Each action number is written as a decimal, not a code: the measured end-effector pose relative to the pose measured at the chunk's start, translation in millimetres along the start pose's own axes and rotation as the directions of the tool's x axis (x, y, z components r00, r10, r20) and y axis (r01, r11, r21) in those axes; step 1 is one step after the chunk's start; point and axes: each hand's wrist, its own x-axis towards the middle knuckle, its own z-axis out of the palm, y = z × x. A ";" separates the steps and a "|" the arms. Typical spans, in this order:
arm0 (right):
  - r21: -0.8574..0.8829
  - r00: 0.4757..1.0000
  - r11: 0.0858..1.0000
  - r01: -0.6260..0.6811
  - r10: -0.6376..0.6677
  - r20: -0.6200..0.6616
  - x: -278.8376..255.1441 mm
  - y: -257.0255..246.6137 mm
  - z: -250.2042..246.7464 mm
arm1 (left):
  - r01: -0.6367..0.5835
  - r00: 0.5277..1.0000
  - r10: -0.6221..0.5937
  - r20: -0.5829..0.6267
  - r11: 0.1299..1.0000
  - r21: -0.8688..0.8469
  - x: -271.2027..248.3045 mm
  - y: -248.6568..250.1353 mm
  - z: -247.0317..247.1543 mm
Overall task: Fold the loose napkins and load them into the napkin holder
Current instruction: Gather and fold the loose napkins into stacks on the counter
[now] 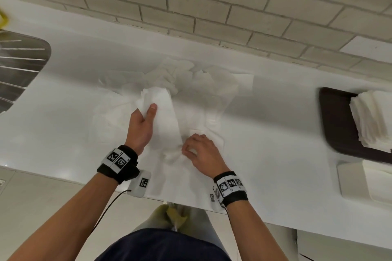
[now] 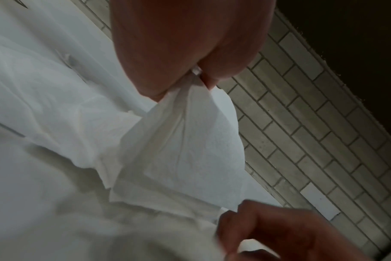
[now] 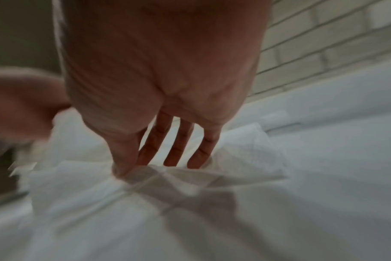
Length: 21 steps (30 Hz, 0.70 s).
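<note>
Your left hand (image 1: pixel 141 127) pinches the far end of a white paper napkin (image 1: pixel 164 112) between thumb and fingers; your right hand (image 1: pixel 201 153) pinches its near end, stretched above the white counter (image 1: pixel 275 133) beside the loose napkin pile (image 1: pixel 191 78).

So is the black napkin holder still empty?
No, the black napkin holder on the right of the counter already has a stack of folded napkins in it.
</note>
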 end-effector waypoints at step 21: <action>0.977 0.859 0.207 -0.043 0.508 -0.070 15.9 17.9 -127.2 | -0.323 0.913 0.288 0.290 0.943 0.079 -33.0 43.2 93.6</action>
